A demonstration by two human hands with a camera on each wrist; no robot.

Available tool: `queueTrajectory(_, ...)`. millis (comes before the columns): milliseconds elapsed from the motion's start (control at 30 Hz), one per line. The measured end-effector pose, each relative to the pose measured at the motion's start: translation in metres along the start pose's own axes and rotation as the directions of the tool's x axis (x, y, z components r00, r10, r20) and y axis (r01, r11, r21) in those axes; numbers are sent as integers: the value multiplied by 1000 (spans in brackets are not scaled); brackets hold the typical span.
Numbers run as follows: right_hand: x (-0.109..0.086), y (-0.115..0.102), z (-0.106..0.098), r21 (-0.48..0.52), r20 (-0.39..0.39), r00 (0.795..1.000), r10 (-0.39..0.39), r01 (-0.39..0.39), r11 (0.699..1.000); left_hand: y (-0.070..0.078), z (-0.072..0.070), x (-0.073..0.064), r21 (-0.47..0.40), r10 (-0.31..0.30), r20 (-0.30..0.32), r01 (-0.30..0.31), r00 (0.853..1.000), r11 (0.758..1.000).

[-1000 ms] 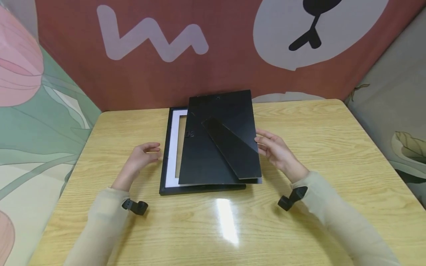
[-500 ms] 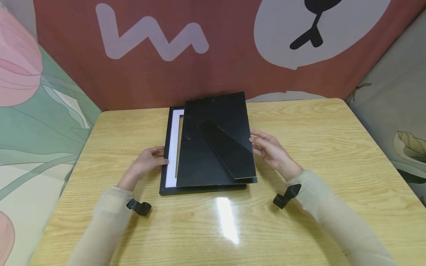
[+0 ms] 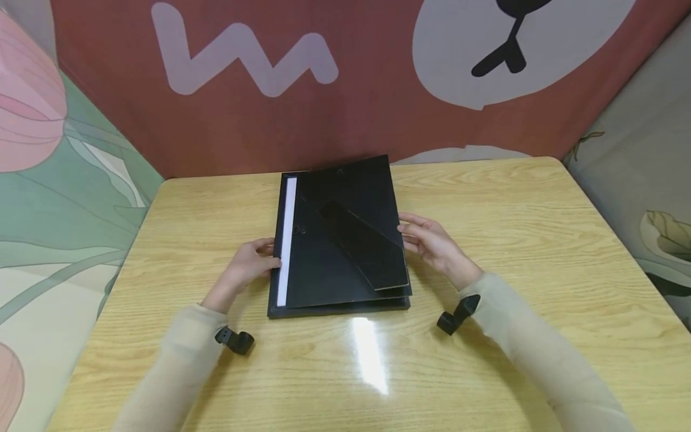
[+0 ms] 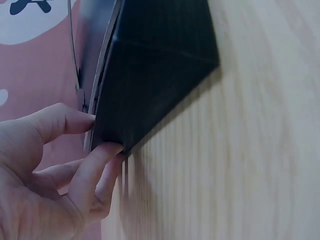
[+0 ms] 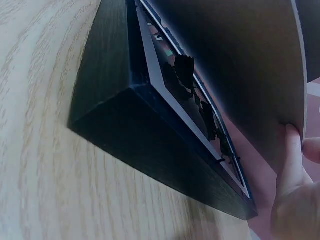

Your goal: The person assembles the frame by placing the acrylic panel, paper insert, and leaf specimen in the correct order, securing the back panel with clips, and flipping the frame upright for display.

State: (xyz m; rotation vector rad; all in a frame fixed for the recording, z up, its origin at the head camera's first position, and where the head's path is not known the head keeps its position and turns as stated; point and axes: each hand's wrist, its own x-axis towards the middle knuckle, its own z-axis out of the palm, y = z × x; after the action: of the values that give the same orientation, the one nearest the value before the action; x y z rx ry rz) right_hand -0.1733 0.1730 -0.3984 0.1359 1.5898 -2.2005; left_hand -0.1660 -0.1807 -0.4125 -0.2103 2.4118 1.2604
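A black picture frame (image 3: 345,311) lies face down on the table. Over it a black backing board (image 3: 329,270) leans at a slant, its right side raised and its left side down in the frame. A folded easel leg (image 3: 372,252) is on the board. My left hand (image 3: 249,264) pinches the frame's left rim, thumb on top and fingers below, as the left wrist view shows. With fingers and thumb, my right hand (image 3: 436,247) holds the board's right edge. In the right wrist view, the board's plain underside (image 5: 240,65) stands above the open frame.
A white mat strip (image 3: 286,240) shows along the frame's left inner edge. The wooden table (image 3: 518,240) extends on both sides, and a printed red cloth wall (image 3: 367,120) rises just behind the frame. Light glares off the table in front.
My left hand has reached in and taken hold of the frame, which has shifted slightly right. With my right hand the board has moved left and lower, covering more of the mat.
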Motion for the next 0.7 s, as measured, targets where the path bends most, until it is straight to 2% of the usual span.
queueTrajectory(300, 0, 3, -5, -32, -2, 1000, 23, -23, 999, 6, 10, -1, -57, 25, 27, -24, 999, 998)
queueTrajectory(567, 4, 5, -5, -17, -4, 999, 35, -35, 999, 7, 10, -3, -97, 44, 87, -35, 995, 995)
queueTrajectory(700, 5, 6, -6, -42, -5, 999, 51, -52, 998, 7, 7, -4, -118, 54, 117, -40, 992, 992)
